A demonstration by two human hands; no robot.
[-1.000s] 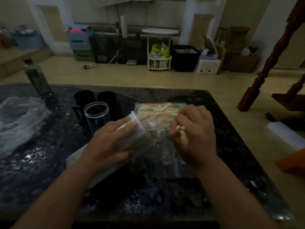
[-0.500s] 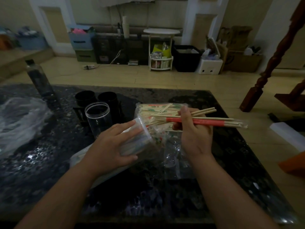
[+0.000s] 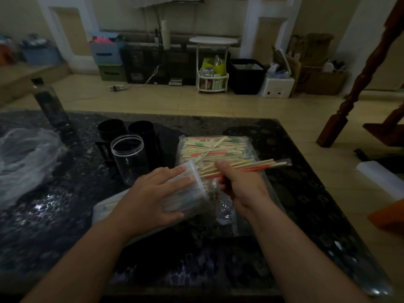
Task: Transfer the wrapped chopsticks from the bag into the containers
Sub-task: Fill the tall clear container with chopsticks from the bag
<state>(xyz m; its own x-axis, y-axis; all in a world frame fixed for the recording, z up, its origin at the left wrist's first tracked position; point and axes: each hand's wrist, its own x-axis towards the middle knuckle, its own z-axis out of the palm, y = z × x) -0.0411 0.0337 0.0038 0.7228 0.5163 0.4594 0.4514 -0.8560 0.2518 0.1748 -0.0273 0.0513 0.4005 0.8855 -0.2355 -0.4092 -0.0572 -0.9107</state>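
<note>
A clear plastic bag (image 3: 218, 147) full of wrapped chopsticks lies on the dark table (image 3: 295, 182). My left hand (image 3: 153, 197) holds a clear container (image 3: 194, 193) tipped on its side, its mouth facing right, with some chopsticks inside. My right hand (image 3: 240, 184) grips a bundle of wrapped chopsticks (image 3: 255, 166); their left ends are at the container's mouth and their right ends stick out over the table. An empty clear jar (image 3: 129, 158) stands upright to the left.
Two black cups (image 3: 126, 130) stand behind the clear jar. A dark bottle (image 3: 50, 103) stands at the back left, with crumpled plastic (image 3: 24, 154) on the table's left. A wooden post (image 3: 358, 79) rises at the right.
My right hand lifted a bundle of chopsticks out of the bag, then swung it down and left until the ends reached the mouth of the tipped container. My left hand stayed on the container.
</note>
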